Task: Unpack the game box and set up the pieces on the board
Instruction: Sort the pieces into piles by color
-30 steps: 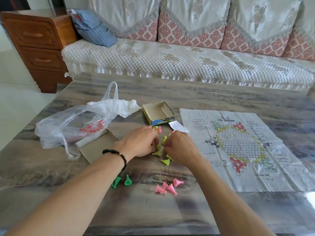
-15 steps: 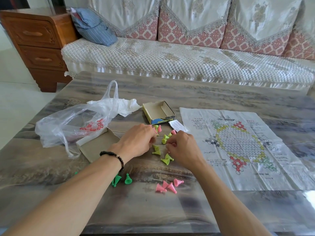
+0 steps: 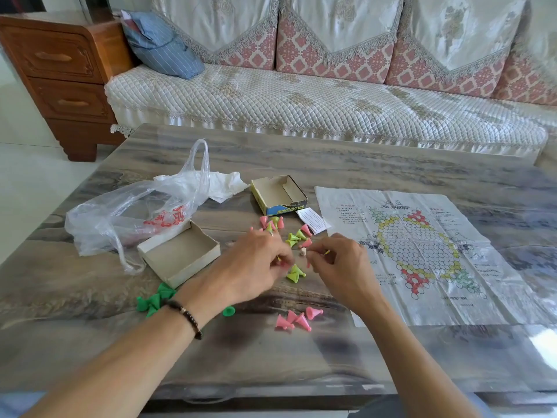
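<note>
Box tray [image 3: 278, 193] lies empty; bag [image 3: 132, 212] contents unclear, perhaps nothing.

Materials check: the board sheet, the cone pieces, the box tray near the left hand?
Board sheet: thin printed paper or plastic film, creased, slightly glossy. Cone pieces: likely moulded plastic, smooth solid colour. Box tray: grey-brown cardboard, matt, folded walls.

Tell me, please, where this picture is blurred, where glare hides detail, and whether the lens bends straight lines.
Head view: motion blur smears the left hand and right hand; glare whitens the table at its near right corner; the wide lens bows the sofa.
</note>
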Demonstrator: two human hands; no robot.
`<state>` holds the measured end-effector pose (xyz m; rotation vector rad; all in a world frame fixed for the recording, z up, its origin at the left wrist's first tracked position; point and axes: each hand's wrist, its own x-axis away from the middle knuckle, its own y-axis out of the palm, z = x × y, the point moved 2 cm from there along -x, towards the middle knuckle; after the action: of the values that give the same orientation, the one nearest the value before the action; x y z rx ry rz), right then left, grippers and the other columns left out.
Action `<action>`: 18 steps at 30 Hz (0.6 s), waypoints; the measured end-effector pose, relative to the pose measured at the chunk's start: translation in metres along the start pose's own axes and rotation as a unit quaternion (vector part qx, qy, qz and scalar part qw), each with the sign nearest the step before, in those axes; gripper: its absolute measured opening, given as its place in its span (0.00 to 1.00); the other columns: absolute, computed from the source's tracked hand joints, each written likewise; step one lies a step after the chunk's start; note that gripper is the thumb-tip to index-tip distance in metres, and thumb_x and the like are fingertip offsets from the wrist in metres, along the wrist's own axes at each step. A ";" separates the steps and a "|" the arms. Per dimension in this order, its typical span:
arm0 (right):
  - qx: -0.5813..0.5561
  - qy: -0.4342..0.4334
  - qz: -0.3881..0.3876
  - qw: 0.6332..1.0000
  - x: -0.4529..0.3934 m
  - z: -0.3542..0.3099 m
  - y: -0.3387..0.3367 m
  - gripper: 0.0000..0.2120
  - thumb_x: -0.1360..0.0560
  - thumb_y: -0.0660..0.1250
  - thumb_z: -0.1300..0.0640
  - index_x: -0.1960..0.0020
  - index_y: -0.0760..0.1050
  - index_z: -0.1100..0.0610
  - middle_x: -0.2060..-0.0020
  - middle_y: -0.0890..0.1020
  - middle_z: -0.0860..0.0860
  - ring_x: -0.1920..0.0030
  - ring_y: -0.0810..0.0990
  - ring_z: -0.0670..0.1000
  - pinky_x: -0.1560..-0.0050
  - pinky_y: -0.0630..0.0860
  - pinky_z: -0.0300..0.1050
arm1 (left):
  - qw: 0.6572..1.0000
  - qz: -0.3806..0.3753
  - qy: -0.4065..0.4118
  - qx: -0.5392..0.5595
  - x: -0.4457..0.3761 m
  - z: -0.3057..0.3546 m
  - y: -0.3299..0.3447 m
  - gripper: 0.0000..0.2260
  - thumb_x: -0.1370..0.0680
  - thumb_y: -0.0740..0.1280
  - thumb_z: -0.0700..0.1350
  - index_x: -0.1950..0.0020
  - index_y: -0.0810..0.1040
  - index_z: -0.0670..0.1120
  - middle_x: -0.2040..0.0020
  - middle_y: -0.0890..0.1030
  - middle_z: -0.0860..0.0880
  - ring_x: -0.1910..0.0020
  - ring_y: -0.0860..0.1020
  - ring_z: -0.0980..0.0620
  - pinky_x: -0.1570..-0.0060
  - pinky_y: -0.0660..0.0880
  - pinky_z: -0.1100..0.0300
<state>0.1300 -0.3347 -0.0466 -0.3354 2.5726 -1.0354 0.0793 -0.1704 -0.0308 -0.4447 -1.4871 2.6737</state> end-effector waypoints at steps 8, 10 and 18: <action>0.020 0.063 -0.021 0.998 0.058 0.019 -0.012 0.08 0.27 0.69 0.58 0.65 0.79 0.51 0.67 0.79 0.45 0.67 0.75 0.42 0.66 0.67 0.32 | 0.995 -0.099 -0.027 0.015 0.016 0.013 0.024 0.06 0.24 0.71 0.42 0.48 0.83 0.49 0.54 0.81 0.54 0.58 0.74 0.59 0.57 0.67 0.67; 0.025 0.065 -0.017 0.997 0.067 0.022 -0.010 0.09 0.27 0.69 0.58 0.65 0.79 0.50 0.67 0.79 0.45 0.67 0.75 0.43 0.65 0.67 0.33 | 0.993 -0.118 -0.029 0.003 0.014 0.016 0.028 0.07 0.24 0.71 0.42 0.48 0.83 0.50 0.52 0.81 0.54 0.56 0.76 0.58 0.55 0.71 0.63; 0.048 0.018 -0.067 0.996 0.084 0.020 -0.010 0.14 0.28 0.72 0.53 0.44 0.80 0.51 0.55 0.76 0.42 0.60 0.75 0.38 0.60 0.68 0.25 | 0.988 -0.152 -0.024 -0.012 0.012 0.019 0.034 0.14 0.22 0.68 0.46 0.37 0.79 0.54 0.45 0.81 0.53 0.48 0.77 0.54 0.48 0.73 0.59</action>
<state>0.0627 -0.3829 -0.0717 -0.4741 2.5494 -1.2177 0.0656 -0.2018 -0.0528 -0.1413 -1.4651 2.4466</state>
